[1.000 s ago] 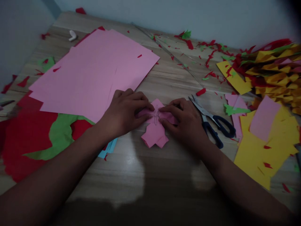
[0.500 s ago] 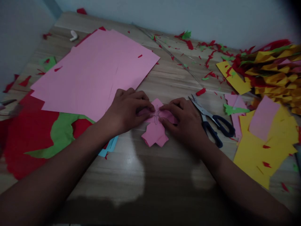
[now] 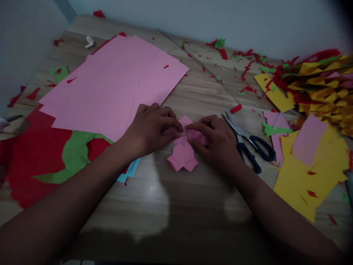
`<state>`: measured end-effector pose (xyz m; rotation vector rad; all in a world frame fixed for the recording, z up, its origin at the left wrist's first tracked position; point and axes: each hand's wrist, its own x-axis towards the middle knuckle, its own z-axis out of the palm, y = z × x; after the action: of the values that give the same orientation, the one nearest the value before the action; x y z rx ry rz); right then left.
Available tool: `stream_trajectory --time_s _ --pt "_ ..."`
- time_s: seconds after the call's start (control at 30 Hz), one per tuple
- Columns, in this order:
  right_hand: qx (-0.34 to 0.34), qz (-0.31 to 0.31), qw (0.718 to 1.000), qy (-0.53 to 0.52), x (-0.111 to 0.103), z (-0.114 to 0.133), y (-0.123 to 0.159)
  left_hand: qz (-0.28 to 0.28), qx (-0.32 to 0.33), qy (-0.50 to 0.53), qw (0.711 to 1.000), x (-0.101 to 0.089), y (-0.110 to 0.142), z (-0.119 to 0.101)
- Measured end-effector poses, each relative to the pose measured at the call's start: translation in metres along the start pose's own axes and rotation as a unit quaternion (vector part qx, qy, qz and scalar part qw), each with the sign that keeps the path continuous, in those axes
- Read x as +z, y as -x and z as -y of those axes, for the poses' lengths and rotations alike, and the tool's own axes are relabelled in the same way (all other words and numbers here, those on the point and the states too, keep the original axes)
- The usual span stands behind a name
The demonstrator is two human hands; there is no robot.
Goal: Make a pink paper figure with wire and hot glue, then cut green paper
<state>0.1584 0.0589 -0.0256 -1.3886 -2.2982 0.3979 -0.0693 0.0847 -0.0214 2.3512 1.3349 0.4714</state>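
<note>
A small folded pink paper piece (image 3: pixel 182 156) lies on the wooden table (image 3: pixel 154 198) in front of me. A thin wire clip (image 3: pixel 184 135) sits across its pinched middle. My left hand (image 3: pixel 149 129) presses and pinches the piece's left side with curled fingers. My right hand (image 3: pixel 217 141) pinches its right side, fingertips meeting the left hand's at the clip. The upper half of the piece is hidden under my fingers.
A stack of large pink sheets (image 3: pixel 116 84) lies at the left, over red (image 3: pixel 35 154) and green (image 3: pixel 74 154) paper. Scissors (image 3: pixel 249 143) rest just right of my right hand. Yellow sheets (image 3: pixel 311 173) and a heap of folded yellow and red paper (image 3: pixel 322 88) fill the right. Scraps litter the back.
My fingertips have drawn slightly closer together over the clip. The view has shifted a little; the paper piece stays where it was.
</note>
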Motion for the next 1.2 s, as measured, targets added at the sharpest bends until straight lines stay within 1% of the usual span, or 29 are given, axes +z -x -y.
stream_trajectory --time_s 0.17,0.53,0.67,0.8,0.93,1.03,1.2 --pt "-0.004 0.013 1.0 0.009 -0.0005 0.001 -0.0008 -0.001 0.0 -0.001 1.0 -0.0003 -0.0002 -0.0003" --pt "-0.022 0.002 1.0 0.014 0.0012 -0.0033 0.0008 -0.004 0.004 -0.005 1.0 0.0007 0.0 0.0013" --pt "-0.014 0.001 1.0 -0.011 -0.0001 -0.0038 0.0016 -0.004 0.004 -0.004 1.0 0.0003 0.0004 0.0004" --pt "-0.033 -0.035 0.997 -0.067 -0.0026 -0.0044 0.0029 -0.004 0.004 -0.001 1.0 -0.0001 0.0003 0.0" --pt "-0.034 -0.068 0.994 -0.084 -0.0022 -0.0027 0.0036 -0.002 0.003 0.004 1.0 -0.0003 -0.0002 0.0004" --pt "-0.035 -0.061 0.994 -0.081 0.0001 -0.0016 0.0033 0.0 -0.001 0.003 1.0 0.0 -0.0003 0.0001" --pt "-0.013 -0.04 0.997 -0.058 0.0013 -0.0026 0.0018 0.0 0.0 -0.006 1.0 0.0005 -0.0002 0.0002"
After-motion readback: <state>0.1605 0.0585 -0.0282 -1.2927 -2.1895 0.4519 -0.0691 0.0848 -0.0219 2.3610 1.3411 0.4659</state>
